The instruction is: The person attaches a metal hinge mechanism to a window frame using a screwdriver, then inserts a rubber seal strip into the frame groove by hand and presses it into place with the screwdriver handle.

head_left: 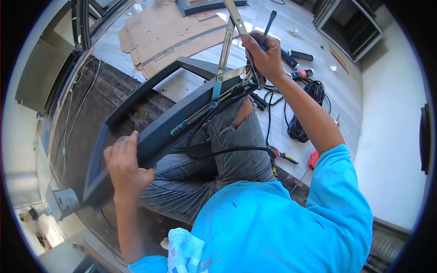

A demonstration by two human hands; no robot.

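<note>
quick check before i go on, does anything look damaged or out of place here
The jeans are torn open at one knee, showing skin. A black cable trails loosely across one thigh, apart from the coiled cable, and might snag.

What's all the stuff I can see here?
Angular frame: one, dark grey, across the lap
Hinged arms: several, metallic, on frame
Screwdriver: one, dark shaft, right hand
Cardboard: flattened, brown, floor
Tubes: three, mostly black, floor
Cable coil: one, black, floor
Pliers-like tool: one, yellow-black, beside knee
Cloth: one, pale blue, against shirt
Hands: two, bare; left on frame, right around screwdriver
</note>
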